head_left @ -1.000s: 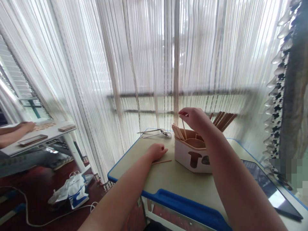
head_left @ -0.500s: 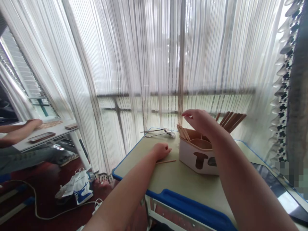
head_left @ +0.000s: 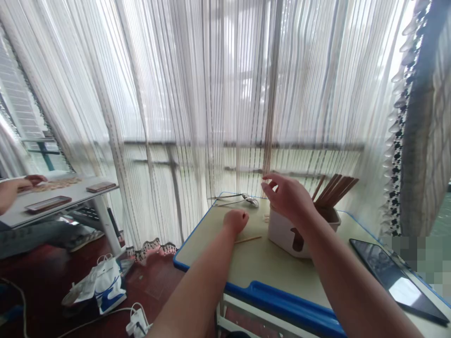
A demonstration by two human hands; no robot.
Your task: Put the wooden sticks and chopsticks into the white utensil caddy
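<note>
My left hand (head_left: 237, 220) rests on the desk as a closed fist; whatever it may hold is hidden. Just below it lies one thin wooden stick (head_left: 248, 239). My right hand (head_left: 287, 193) is raised over the left part of a white holder (head_left: 282, 232), its fingers bent, with a gap between thumb and forefinger and nothing visible in it. Several brown chopsticks (head_left: 334, 190) stand tilted in the holder's right side. Small pale stick ends (head_left: 267, 218) show beside the holder's left wall. My right hand and forearm cover much of the holder.
Metal spoons (head_left: 251, 200) lie at the desk's back edge. A dark tablet (head_left: 398, 281) lies on the right. Sheer curtains (head_left: 190, 94) hang behind. At left, another person's hand (head_left: 35, 180) is over a white table (head_left: 81, 197). A white bag (head_left: 107, 284) and a power strip (head_left: 138, 323) are on the floor.
My view has turned slightly right. My right hand sits lower against the holder and now covers the pale sticks in its left side. My left hand has curled into a tighter fist.
</note>
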